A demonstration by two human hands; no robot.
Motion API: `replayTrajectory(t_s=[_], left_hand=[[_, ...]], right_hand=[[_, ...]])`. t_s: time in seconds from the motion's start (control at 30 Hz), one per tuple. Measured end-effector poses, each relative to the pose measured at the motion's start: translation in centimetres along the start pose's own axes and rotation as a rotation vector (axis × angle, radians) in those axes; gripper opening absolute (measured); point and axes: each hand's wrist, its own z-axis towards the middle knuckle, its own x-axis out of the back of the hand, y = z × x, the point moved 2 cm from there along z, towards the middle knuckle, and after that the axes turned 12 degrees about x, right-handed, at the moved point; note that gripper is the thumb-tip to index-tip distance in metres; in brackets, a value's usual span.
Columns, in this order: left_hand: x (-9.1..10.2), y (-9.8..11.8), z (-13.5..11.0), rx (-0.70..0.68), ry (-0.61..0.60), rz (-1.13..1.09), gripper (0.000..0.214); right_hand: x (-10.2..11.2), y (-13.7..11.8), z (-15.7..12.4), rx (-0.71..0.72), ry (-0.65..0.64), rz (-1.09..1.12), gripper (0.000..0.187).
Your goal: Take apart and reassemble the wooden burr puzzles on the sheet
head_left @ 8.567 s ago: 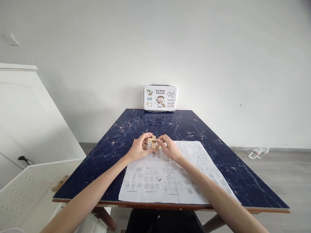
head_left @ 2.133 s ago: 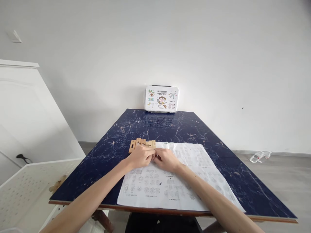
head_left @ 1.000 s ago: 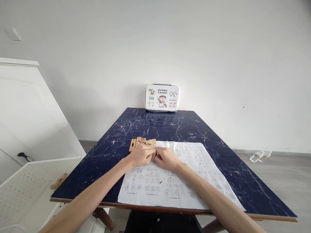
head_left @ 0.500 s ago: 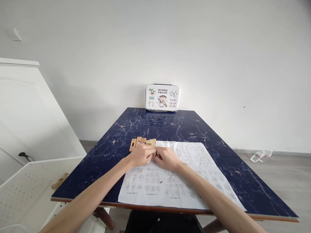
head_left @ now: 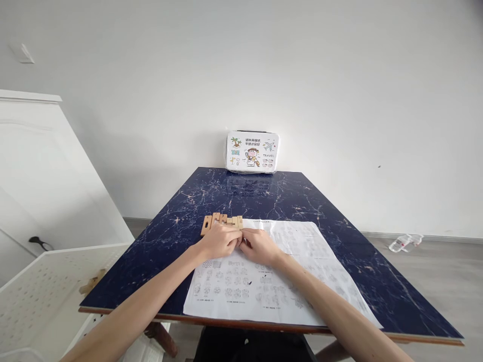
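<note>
My left hand and my right hand meet over the upper left of a printed paper sheet. Both have curled fingers, and their fingertips come together; anything pinched there is hidden. Just beyond my left hand lies a row of notched wooden puzzle pieces, partly covered by that hand. The leftmost wooden piece is orange-brown with a dark slot. Paler wooden pieces sit at the right end of the row, close to where the hands touch.
The dark blue marbled table carries a white cartoon-printed case at its far edge, against the wall. Left of the table stand a white perforated basket and a white cabinet. Clear plastic bottles lie on the floor at right.
</note>
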Motion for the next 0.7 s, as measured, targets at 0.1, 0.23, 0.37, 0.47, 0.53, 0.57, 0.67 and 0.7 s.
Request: replayTrajectory(t_s=[0.1, 0.23, 0.37, 0.47, 0.53, 0.57, 0.67, 0.7], left_hand=[[0.1, 0.12, 0.0, -0.005, 0.007, 0.0, 0.027], [0.25, 0.27, 0.07, -0.017, 0.022, -0.002, 0.027], [0.16, 0.18, 0.1, -0.016, 0.015, 0.002, 0.027], [-0.02, 0.04, 0.02, -0.008, 0.006, 0.006, 0.028], [-0.09, -0.04, -0.03, 0.0, 0.018, 0.01, 0.03], [-0.06, -0.09, -0.04, 0.012, 0.036, 0.011, 0.03], [0.32, -0.39, 0.03, 0.093, 0.16, -0.003, 0.032], [0.54, -0.57, 0.08, 0.134, 0.215, -0.012, 0.033]], right_hand=[[-0.07, 0.08, -0.02, 0.003, -0.003, -0.002, 0.015], [-0.13, 0.11, -0.09, -0.001, 0.0, 0.005, 0.015], [-0.13, 0.08, -0.14, 0.003, 0.006, 0.012, 0.015], [-0.18, 0.13, -0.12, 0.0, 0.003, 0.005, 0.015], [-0.19, 0.14, -0.08, -0.004, 0.002, -0.002, 0.015], [-0.18, 0.12, -0.07, -0.003, 0.002, -0.001, 0.015], [-0.05, -0.06, -0.07, 0.006, 0.001, 0.019, 0.017], [0.02, -0.14, -0.08, 0.01, 0.001, 0.029, 0.018]])
